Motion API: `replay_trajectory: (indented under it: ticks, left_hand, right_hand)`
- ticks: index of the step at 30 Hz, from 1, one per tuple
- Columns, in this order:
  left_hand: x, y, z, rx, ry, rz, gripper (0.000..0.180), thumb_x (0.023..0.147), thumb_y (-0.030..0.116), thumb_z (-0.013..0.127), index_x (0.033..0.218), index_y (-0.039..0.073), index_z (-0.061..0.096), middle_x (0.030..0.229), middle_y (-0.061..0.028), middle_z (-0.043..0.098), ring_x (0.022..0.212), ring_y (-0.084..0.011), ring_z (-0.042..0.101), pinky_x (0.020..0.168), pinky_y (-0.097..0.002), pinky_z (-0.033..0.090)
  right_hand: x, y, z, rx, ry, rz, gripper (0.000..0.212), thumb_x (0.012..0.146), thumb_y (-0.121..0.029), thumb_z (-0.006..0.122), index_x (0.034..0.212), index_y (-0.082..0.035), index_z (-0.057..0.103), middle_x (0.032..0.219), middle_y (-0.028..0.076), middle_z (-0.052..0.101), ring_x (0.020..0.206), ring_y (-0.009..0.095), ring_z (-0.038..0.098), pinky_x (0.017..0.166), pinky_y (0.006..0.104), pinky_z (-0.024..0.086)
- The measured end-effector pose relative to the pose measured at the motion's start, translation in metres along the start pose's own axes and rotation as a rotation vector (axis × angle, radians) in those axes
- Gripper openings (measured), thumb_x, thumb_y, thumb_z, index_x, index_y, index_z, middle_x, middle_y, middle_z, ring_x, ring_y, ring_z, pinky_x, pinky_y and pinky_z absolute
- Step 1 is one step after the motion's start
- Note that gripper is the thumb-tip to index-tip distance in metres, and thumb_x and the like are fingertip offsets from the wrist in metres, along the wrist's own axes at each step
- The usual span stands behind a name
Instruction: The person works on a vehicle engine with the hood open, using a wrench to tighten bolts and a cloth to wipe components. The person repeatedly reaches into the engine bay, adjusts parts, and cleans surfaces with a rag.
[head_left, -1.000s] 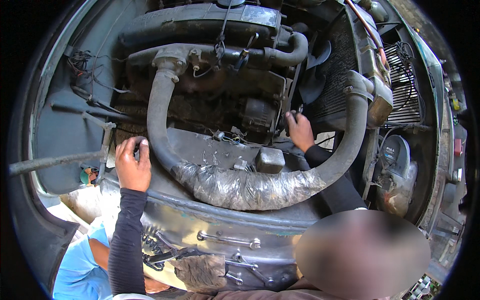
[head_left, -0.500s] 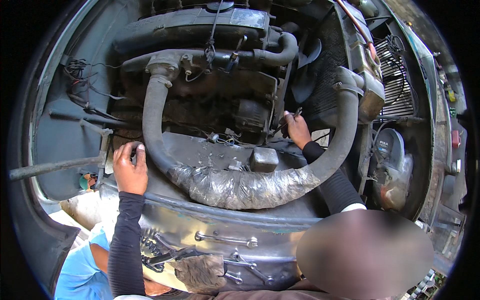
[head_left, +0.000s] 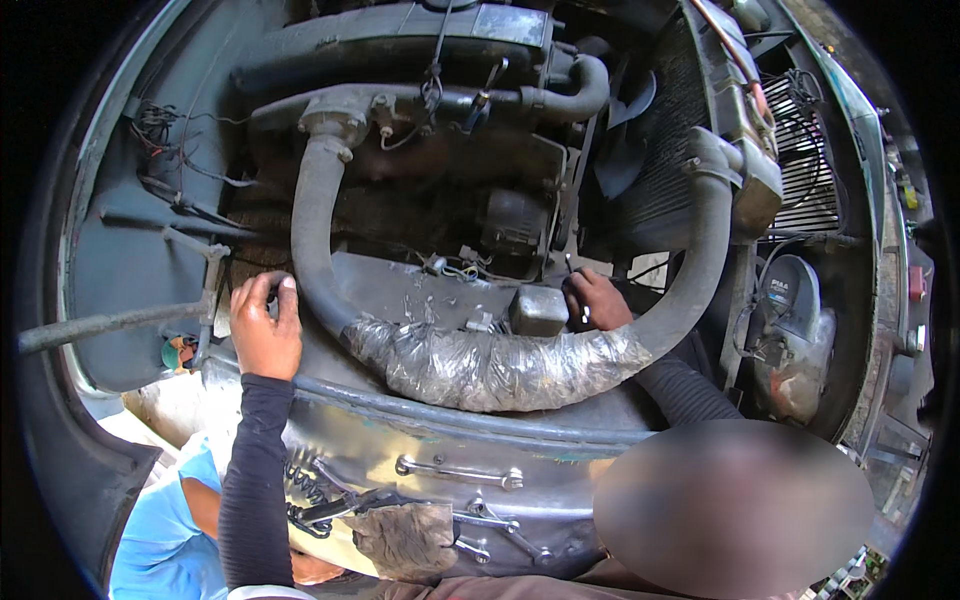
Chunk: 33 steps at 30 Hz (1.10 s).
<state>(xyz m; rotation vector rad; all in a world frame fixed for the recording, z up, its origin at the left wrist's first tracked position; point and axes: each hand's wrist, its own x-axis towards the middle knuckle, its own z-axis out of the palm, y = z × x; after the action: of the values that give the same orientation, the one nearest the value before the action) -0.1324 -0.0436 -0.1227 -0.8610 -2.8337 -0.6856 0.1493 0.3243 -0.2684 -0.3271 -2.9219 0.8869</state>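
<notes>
In the head view, a person in black sleeves is working with both hands in an open engine bay. The right hand [head_left: 602, 300] is reaching in beneath the hose [head_left: 500, 372], its fingers closing around a slim tool [head_left: 569, 263]; one tip is showing above the fingers, and the grip is hiding most of the rest. The tool is sitting just right of a small metal box [head_left: 540, 311], below the fan [head_left: 640, 98] and near the radiator [head_left: 648, 180]. The left hand [head_left: 267, 328] is curling loosely beside the hose's left leg, thumb and forefinger standing apart; whether it is gripping anything, one cannot tell. A metal bar [head_left: 120, 328] is ending near its knuckles. The hose, its middle wearing a silvery plastic wrap, is curving from the engine [head_left: 390, 40] round to the radiator. In the foreground, wrenches [head_left: 460, 472] are lying on a metal panel [head_left: 350, 430] near a brown rag [head_left: 405, 540] and a coiled black cord [head_left: 303, 485].
</notes>
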Motion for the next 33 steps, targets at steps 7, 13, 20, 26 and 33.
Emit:
replay_trajectory:
  ticks: [7, 13, 20, 26, 33]
  left_hand:
    - [0.0, 0.007, 0.0, -0.005, -0.006, -0.007, 0.015, 0.094, 0.016, 0.063, 0.096, 0.002, 0.067, 0.093, -0.0138, 0.066, 0.094, -0.0348, 0.059, 0.085, -0.0438, 0.046]
    - [-0.002, 0.0, -0.001, 0.006, 0.006, -0.015, 0.015, 0.094, 0.017, 0.063, 0.095, 0.002, 0.067, 0.093, -0.0146, 0.066, 0.093, -0.036, 0.059, 0.085, -0.0451, 0.046]
    - [-0.001, 0.003, -0.001, 0.003, -0.016, -0.016, 0.016, 0.094, 0.018, 0.063, 0.096, 0.002, 0.067, 0.094, -0.0144, 0.066, 0.095, -0.0362, 0.059, 0.085, -0.0447, 0.046]
    - [0.001, 0.003, -0.002, 0.01, -0.004, 0.004, 0.015, 0.093, 0.016, 0.064, 0.096, 0.002, 0.067, 0.094, -0.0134, 0.066, 0.093, -0.0342, 0.059, 0.085, -0.043, 0.047]
    - [0.0, 0.006, 0.001, -0.02, -0.007, -0.016, 0.014, 0.093, 0.016, 0.064, 0.096, 0.002, 0.067, 0.092, -0.0133, 0.066, 0.092, -0.0334, 0.059, 0.084, -0.042, 0.047]
  right_hand:
    - [0.048, 0.055, 0.001, 0.368, 0.3, 0.38, 0.043, 0.101, -0.036, 0.052, 0.084, 0.001, 0.063, 0.073, 0.022, 0.061, 0.074, 0.042, 0.062, 0.07, 0.0472, 0.048]
    - [0.1, 0.052, 0.0, 0.952, 0.241, 0.818, 0.054, 0.1, -0.039, 0.052, 0.063, 0.001, 0.057, 0.054, 0.009, 0.055, 0.039, 0.022, 0.051, 0.039, 0.0392, 0.036]
    - [0.024, -0.014, -0.001, 0.105, 0.198, -0.033, 0.02, 0.1, -0.02, 0.054, 0.1, -0.001, 0.06, 0.084, 0.023, 0.059, 0.08, 0.043, 0.061, 0.068, 0.0492, 0.047]
    - [0.025, -0.001, -0.016, 0.251, 0.212, 0.384, 0.027, 0.1, -0.024, 0.055, 0.098, 0.001, 0.063, 0.083, 0.024, 0.061, 0.082, 0.044, 0.061, 0.073, 0.0485, 0.047]
    - [0.087, 0.061, -0.008, 0.7, 0.178, 0.69, 0.047, 0.1, -0.039, 0.054, 0.081, 0.002, 0.066, 0.065, 0.021, 0.06, 0.058, 0.03, 0.059, 0.06, 0.0445, 0.046]
